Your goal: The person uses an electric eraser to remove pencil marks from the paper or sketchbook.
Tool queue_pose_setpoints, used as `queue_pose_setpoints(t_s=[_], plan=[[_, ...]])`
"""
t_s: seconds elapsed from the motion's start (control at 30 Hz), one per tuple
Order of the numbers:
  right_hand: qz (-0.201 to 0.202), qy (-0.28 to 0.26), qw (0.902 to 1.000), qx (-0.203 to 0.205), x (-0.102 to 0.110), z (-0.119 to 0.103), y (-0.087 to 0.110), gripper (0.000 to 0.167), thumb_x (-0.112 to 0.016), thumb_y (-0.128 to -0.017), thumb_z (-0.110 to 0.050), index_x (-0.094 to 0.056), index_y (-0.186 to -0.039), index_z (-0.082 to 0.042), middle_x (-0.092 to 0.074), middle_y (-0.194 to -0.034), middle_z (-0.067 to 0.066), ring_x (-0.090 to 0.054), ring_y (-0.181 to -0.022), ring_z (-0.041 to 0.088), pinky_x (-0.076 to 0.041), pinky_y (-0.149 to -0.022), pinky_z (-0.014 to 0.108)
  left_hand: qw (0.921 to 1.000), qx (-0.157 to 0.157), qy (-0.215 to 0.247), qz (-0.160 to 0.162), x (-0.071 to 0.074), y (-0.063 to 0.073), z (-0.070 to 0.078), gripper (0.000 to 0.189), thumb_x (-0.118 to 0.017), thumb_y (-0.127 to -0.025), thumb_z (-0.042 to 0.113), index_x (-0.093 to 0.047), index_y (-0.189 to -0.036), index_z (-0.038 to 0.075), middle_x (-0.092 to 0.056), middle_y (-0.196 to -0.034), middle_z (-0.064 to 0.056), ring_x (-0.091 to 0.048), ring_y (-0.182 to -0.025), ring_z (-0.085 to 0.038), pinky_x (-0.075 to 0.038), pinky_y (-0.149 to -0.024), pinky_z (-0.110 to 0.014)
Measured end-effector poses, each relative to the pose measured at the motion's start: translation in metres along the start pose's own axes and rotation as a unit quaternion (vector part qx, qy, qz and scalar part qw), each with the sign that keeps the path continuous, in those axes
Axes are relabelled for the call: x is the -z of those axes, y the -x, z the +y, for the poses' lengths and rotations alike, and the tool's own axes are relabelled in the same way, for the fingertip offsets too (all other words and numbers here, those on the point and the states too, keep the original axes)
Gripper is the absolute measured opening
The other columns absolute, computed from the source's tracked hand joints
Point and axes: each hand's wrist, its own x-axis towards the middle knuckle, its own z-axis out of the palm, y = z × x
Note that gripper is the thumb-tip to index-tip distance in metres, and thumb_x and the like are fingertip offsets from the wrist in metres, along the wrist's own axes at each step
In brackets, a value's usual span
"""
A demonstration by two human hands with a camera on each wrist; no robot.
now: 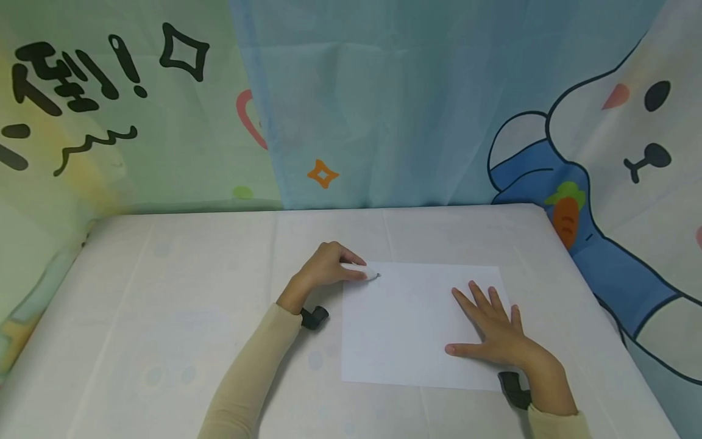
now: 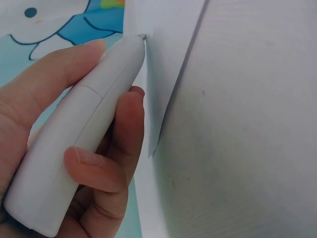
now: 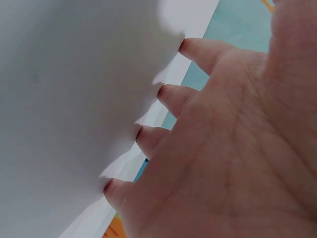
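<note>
A white sheet of paper (image 1: pixel 417 323) lies flat on the counter (image 1: pixel 164 305), which is covered by a pale cloth with faint creases. The left hand (image 1: pixel 328 267) grasps a white pen-shaped tool (image 1: pixel 363 272), its fingers and thumb curled round the barrel. The tool's small grey tip rests at the sheet's far left corner, right at the paper's edge. In the left wrist view the same tool (image 2: pixel 81 134) shows as a thick, smooth white body with a seam across it, held between the thumb on top and the curled fingers (image 2: pixel 96 171) beneath, and its tip meets the paper (image 2: pixel 166 59) just where the sheet's edge begins.

The right hand (image 1: pixel 499 332) lies flat on the near right part of the sheet, fingers straight and spread, thumb stretched out to the left, pressing the paper down and gripping nothing. In the right wrist view four fingertips (image 3: pixel 148 136) of that hand (image 3: pixel 233 153) press against the paper (image 3: pixel 74 99) (the thumb is out of that view).

Both arms wear cream sleeves (image 1: pixel 249 372), and a black strap piece sits at each wrist. Behind the counter hangs a curtain (image 1: pixel 384 103) printed with a white cartoon rabbit, a carrot, an orange star and black characters on green and blue.
</note>
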Motion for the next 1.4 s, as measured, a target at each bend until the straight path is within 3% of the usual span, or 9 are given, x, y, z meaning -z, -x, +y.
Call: queue_pose_setpoints(t_s=[0.27,0.7,1.4], plan=[[-0.003,-0.006,1.0,0.002,-0.0006,-0.0002,0.0006,0.109,-0.08,-0.072,-0.05,-0.022,-0.154,-0.008,-0.001,-0.158,0.03,0.013,-0.14,0.056,0.014,-0.097,0.079,0.9998,-0.002,-0.007,0.018,-0.0019,-0.0009,-0.001,0.025,-0.08,-0.082,0.018,-0.077,-0.104,0.005,-0.074,-0.105,-0.008,-0.064,-0.097,-0.018,-0.048,-0.081,-0.022],[-0.004,-0.009,0.9999,-0.003,0.0001,-0.0009,0.0002,0.11,-0.08,-0.072,-0.051,-0.021,-0.154,-0.008,0.0,-0.158,0.03,0.014,-0.14,0.056,0.015,-0.097,0.078,0.999,-0.006,0.005,0.044,-0.0038,-0.0024,-0.0031,0.026,-0.08,-0.082,0.018,-0.077,-0.103,0.004,-0.073,-0.109,-0.01,-0.066,-0.106,-0.023,-0.051,-0.089,-0.029],[-0.007,-0.004,1.0,-0.004,0.0,0.0002,-0.0008,0.109,-0.08,-0.073,-0.05,-0.021,-0.154,-0.007,0.0,-0.158,0.03,0.014,-0.14,0.056,0.015,-0.098,0.078,0.9995,-0.011,-0.004,0.029,-0.002,-0.0013,-0.0015,0.025,-0.08,-0.081,0.018,-0.077,-0.103,0.004,-0.074,-0.105,-0.009,-0.066,-0.1,-0.02,-0.049,-0.081,-0.023]])
